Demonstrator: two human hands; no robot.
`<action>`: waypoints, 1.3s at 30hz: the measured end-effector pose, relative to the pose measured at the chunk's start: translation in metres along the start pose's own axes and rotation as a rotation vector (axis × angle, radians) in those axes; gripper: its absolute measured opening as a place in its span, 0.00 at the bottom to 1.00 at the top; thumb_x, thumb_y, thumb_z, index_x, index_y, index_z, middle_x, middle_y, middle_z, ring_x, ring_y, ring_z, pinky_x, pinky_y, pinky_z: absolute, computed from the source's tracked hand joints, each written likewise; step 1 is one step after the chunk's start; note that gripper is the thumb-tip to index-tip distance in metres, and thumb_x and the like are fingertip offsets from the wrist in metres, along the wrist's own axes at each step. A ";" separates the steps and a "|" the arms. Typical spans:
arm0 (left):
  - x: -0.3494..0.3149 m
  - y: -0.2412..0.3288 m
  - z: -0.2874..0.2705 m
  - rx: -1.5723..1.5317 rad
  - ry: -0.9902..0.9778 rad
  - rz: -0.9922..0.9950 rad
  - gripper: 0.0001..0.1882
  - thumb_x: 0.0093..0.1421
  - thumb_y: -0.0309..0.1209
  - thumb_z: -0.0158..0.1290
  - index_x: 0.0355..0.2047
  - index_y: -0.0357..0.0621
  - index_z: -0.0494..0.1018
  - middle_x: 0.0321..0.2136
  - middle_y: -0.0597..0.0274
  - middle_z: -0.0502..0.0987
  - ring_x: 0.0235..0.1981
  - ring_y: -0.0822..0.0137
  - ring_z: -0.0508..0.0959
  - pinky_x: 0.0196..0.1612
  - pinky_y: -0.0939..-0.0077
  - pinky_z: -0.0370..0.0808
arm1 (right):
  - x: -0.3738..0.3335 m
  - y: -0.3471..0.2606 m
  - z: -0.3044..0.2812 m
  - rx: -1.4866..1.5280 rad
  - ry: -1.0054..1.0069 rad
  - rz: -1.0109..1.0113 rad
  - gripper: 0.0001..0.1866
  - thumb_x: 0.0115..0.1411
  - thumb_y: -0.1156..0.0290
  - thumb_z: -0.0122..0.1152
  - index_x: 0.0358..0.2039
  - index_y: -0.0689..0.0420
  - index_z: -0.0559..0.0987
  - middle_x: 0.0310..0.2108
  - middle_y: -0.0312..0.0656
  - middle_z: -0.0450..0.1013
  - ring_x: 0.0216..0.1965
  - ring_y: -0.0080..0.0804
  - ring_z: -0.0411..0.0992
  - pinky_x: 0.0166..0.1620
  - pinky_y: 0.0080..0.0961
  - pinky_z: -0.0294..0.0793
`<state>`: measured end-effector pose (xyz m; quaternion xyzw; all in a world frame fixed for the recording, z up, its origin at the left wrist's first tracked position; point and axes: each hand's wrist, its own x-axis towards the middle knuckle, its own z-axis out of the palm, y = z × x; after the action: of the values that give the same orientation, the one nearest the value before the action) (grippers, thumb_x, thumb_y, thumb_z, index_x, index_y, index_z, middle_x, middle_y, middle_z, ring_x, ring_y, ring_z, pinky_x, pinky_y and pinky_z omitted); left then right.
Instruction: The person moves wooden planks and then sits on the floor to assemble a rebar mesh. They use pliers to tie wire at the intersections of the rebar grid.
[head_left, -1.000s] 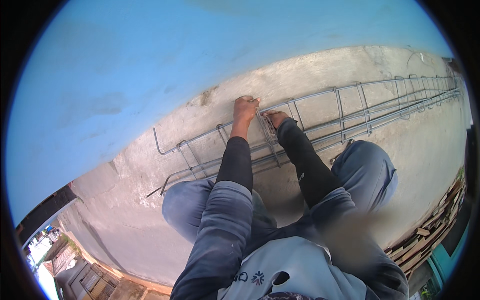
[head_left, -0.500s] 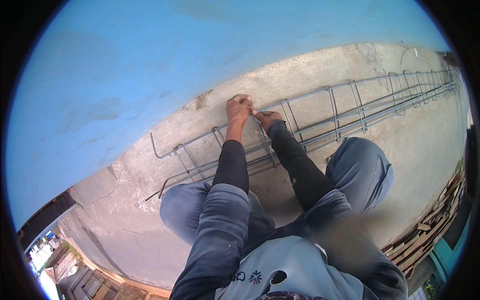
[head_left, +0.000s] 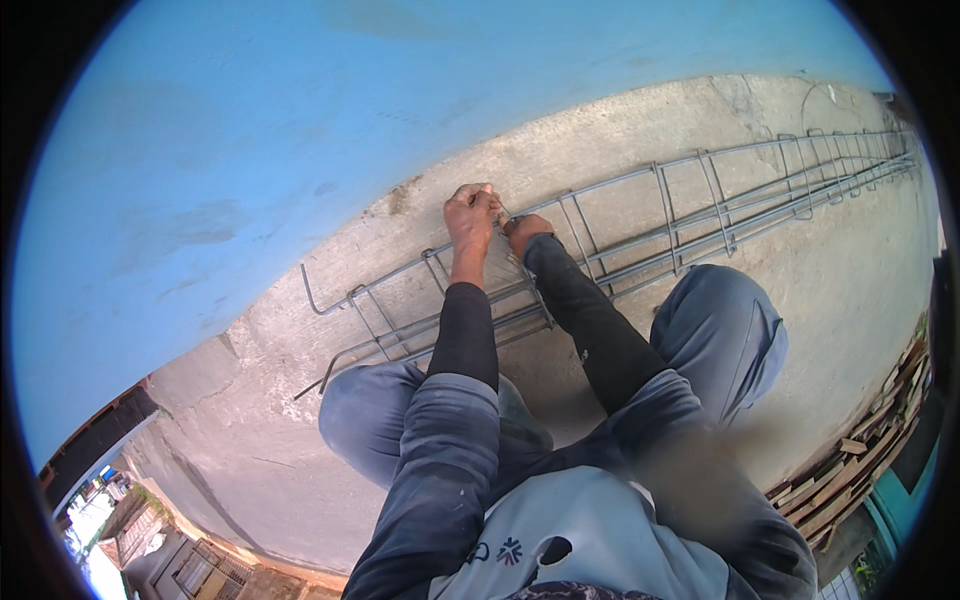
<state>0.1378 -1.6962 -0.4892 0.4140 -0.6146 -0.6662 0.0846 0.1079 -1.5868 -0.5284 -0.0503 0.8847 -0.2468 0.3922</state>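
Note:
A long cage of steel reinforcing bars (head_left: 690, 215) lies on the concrete floor (head_left: 620, 130), running from lower left to upper right. My left hand (head_left: 470, 212) is closed around the top bar where a square stirrup (head_left: 530, 270) crosses it. My right hand (head_left: 522, 228) sits right beside it, fingers pinched at the same joint, seemingly on a thin tie wire that is too small to make out. Both forearms wear dark sleeves. My knees in grey trousers (head_left: 725, 330) flank the cage as I crouch over it.
A blue wall (head_left: 300, 130) rises just behind the cage. Stacked wooden planks (head_left: 850, 470) lie at the right edge. At lower left the floor ends at an edge (head_left: 130, 440) with buildings far below.
Both hands have shifted slightly left along the top bar and drawn closer together at the stirrup joint. The cage has not moved.

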 end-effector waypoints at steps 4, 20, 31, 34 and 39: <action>-0.014 -0.009 0.001 0.067 0.123 0.084 0.09 0.65 0.28 0.54 0.38 0.32 0.76 0.31 0.54 0.81 0.31 0.68 0.80 0.36 0.72 0.78 | -0.013 -0.006 -0.005 -0.010 0.060 0.030 0.31 0.64 0.43 0.52 0.35 0.63 0.83 0.38 0.60 0.78 0.43 0.56 0.76 0.47 0.44 0.74; -0.066 -0.061 0.039 -0.844 0.538 -0.402 0.08 0.67 0.28 0.53 0.40 0.33 0.74 0.33 0.54 0.81 0.31 0.66 0.79 0.36 0.72 0.76 | -0.002 0.004 -0.025 0.001 -0.064 -0.090 0.31 0.65 0.44 0.51 0.30 0.63 0.84 0.28 0.56 0.79 0.37 0.51 0.79 0.44 0.42 0.75; -0.047 -0.068 0.028 -0.689 0.376 -0.634 0.14 0.67 0.32 0.53 0.47 0.33 0.75 0.33 0.60 0.81 0.30 0.68 0.77 0.32 0.72 0.71 | 0.005 -0.009 -0.027 -0.107 -0.088 0.017 0.29 0.62 0.41 0.54 0.35 0.58 0.85 0.38 0.55 0.79 0.45 0.51 0.78 0.49 0.40 0.76; -0.040 -0.076 0.029 -0.735 0.314 -0.644 0.14 0.67 0.34 0.54 0.45 0.36 0.76 0.30 0.62 0.80 0.28 0.69 0.76 0.31 0.71 0.71 | 0.015 -0.005 -0.023 -0.077 -0.080 -0.004 0.32 0.60 0.41 0.56 0.37 0.63 0.84 0.39 0.58 0.79 0.45 0.52 0.78 0.50 0.41 0.76; -0.030 -0.096 0.021 -0.858 0.262 -0.779 0.10 0.67 0.36 0.53 0.39 0.43 0.78 0.28 0.65 0.79 0.25 0.69 0.75 0.27 0.71 0.69 | 0.009 -0.015 -0.014 -0.133 -0.069 -0.019 0.34 0.59 0.40 0.58 0.39 0.66 0.82 0.40 0.59 0.78 0.45 0.52 0.78 0.49 0.41 0.77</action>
<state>0.1816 -1.6402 -0.5635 0.6165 -0.0779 -0.7805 0.0686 0.0900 -1.5969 -0.5190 -0.0932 0.8846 -0.1894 0.4159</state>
